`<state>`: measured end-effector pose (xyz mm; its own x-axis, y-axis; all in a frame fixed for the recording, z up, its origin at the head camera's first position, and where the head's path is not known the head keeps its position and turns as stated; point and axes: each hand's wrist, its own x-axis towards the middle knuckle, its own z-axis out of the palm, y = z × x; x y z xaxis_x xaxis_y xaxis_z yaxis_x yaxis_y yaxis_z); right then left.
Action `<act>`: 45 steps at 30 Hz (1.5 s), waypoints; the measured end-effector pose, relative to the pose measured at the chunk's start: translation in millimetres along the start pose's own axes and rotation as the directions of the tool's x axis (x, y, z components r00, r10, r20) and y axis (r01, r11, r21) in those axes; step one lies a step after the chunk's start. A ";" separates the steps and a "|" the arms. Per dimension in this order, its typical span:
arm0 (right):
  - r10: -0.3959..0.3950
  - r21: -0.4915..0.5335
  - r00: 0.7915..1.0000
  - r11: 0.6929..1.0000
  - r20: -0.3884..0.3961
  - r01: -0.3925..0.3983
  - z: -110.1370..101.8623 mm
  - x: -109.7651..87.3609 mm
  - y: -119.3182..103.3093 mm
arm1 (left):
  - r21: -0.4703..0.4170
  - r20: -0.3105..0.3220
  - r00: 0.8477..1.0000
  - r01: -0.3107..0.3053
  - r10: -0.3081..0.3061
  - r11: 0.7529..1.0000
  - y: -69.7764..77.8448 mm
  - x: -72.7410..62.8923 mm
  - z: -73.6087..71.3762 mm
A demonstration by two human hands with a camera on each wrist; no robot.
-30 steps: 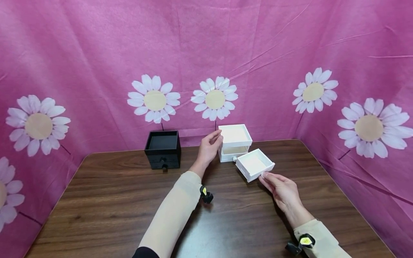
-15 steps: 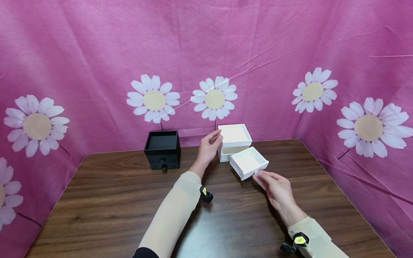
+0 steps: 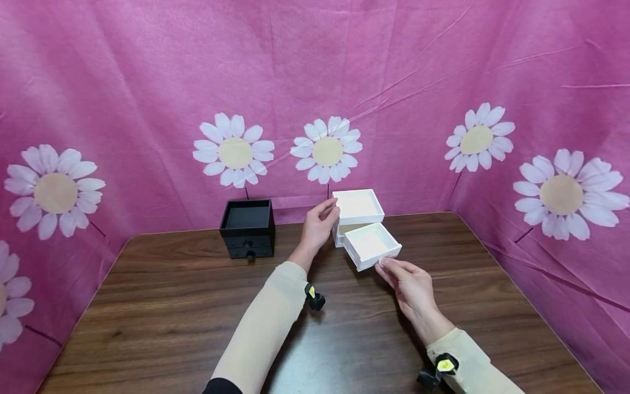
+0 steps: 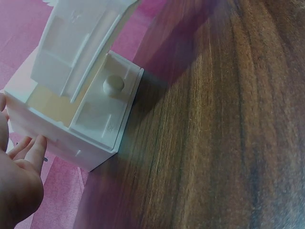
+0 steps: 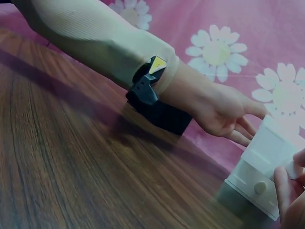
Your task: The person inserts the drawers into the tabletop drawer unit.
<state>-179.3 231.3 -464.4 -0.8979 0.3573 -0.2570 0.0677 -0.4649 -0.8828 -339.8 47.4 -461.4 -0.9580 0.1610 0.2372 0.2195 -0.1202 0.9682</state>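
Left hand (image 3: 319,221) steadying white drawer box (image 3: 358,207) at table's twelve o'clock, fingers lightly curled on its side; right hand (image 3: 410,284) pinching loose drawer (image 3: 371,245) by its knob; best kept level, squared to the open slot.

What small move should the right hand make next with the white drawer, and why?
Probably ease the white drawer straight back into the open upper slot of the white box. The right hand pinches its front, its rear sits at the opening, and the left hand steadies the box.

left hand (image 3: 320,221) fingers extended, right hand (image 3: 410,284) pinching
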 end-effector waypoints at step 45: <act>-0.160 0.107 0.983 0.980 -0.095 0.169 35.4 5.3 26.2 | 0.014 0.009 1.000 0.010 -0.010 1.000 1.1 0.4 -1.5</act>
<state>-197.6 192.3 -475.0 -0.8520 0.5019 -0.1488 -0.1322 -0.4813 -0.8666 -340.2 45.8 -460.5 -0.9585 0.1711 0.2282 0.2125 -0.1050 0.9715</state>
